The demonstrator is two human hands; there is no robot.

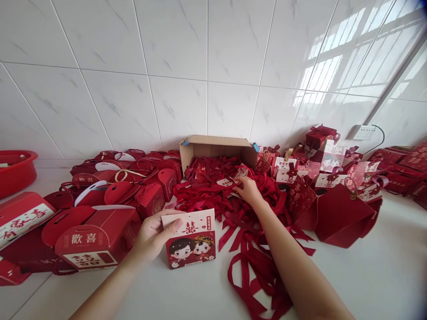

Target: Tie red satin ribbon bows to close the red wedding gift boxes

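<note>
My left hand (pixel 155 235) grips a small gift box (pixel 191 240) by its left side, thumb across the front. The box is white on top and red below, with two cartoon figures printed on it. My right hand (pixel 247 190) reaches over a heap of red ribbons (pixel 200 194), its fingers closed at a small white printed tag (pixel 240 178); whether it pinches the tag or a ribbon is not clear. Behind, an open cardboard box (pixel 218 143) lies with its opening towards me, more ribbons spilling out.
Red gift boxes (pixel 95 240) crowd the left, beside a red plastic basin (pixel 20 173). More boxes (pixel 347 213) with ribbon handles stand right. A power strip (pixel 362 132) rests against the tiled wall (pixel 176 44). Loose ribbons trail over the white surface (pixel 187 295).
</note>
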